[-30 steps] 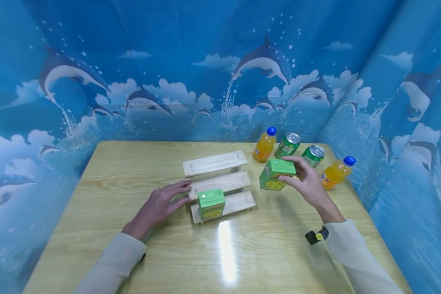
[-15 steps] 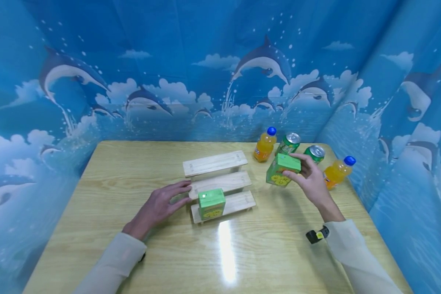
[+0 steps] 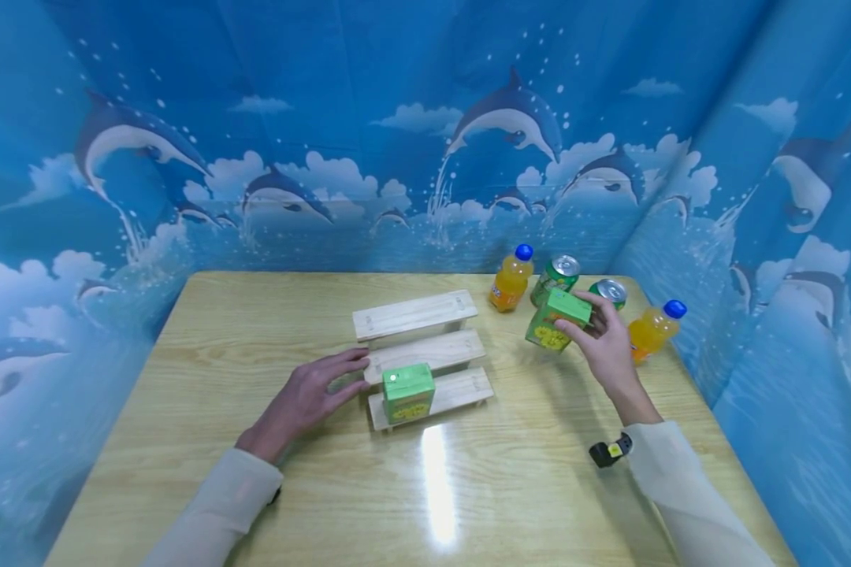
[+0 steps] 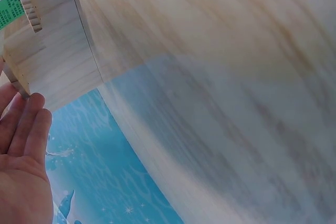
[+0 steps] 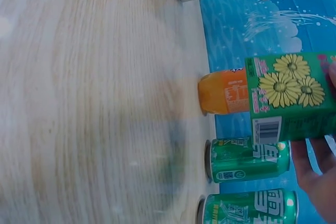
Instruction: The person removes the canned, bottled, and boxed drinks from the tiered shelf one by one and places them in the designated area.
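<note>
My right hand [image 3: 605, 346] grips a green drink carton [image 3: 558, 320] with yellow flowers on its front, held tilted above the table in front of the cans. In the right wrist view that carton [image 5: 291, 93] hangs clear of the tabletop. A second green carton [image 3: 408, 394] stands on the lowest step of a three-tier wooden rack [image 3: 461, 391], towards its left end. My left hand [image 3: 319, 394] has its fingers extended at the rack's left side; in the left wrist view the fingertips [image 4: 35, 100] touch the edge of a wooden step.
Behind the right hand stand two green soda cans [image 3: 557, 277] and an orange soda bottle [image 3: 512, 279] with a blue cap. Another orange bottle [image 3: 654, 331] is to the right of that hand. A blue dolphin curtain [image 3: 425, 157] hangs around the table [image 3: 255, 315].
My right hand has moved the carton right and towards the back, nearer the cans. The left hand and the carton on the rack have stayed in place.
</note>
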`<state>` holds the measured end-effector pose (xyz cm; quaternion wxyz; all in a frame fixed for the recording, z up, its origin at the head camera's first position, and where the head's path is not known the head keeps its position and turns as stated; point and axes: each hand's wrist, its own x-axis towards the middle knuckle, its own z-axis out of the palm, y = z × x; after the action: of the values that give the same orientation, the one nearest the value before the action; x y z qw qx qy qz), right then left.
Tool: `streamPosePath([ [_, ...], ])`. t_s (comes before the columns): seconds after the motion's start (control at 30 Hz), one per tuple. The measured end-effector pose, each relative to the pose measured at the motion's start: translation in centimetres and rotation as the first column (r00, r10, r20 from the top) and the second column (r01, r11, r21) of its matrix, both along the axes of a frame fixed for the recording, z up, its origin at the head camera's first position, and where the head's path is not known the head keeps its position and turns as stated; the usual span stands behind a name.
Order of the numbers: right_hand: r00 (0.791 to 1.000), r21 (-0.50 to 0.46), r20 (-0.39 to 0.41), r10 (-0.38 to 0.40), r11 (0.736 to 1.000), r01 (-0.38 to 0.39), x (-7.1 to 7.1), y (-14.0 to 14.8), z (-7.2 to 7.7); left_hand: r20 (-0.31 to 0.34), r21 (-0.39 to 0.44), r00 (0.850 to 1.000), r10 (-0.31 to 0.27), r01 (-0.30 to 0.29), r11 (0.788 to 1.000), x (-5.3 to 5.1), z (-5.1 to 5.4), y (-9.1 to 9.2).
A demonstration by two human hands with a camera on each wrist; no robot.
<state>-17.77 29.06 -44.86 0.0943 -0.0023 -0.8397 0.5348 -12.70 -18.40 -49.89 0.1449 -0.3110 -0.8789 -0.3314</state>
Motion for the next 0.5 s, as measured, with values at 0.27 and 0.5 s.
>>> streamPosePath([
  [0.27, 0.995, 0.0, 0.044, -0.092, 0.996, 0.092, -0.9, 0.5, -0.7, 0.0, -0.007, 1.0, 0.001, -0.001, 1.0, 0.0, 0.1, -0.1],
  [0.5, 0.988, -0.032, 0.07, -0.141, 0.989, 0.143, -1.8, 0.6, -1.3, -0.009, -0.002, 1.0, 0.0, 0.0, 1.0, 0.0, 0.1, 0.0],
])
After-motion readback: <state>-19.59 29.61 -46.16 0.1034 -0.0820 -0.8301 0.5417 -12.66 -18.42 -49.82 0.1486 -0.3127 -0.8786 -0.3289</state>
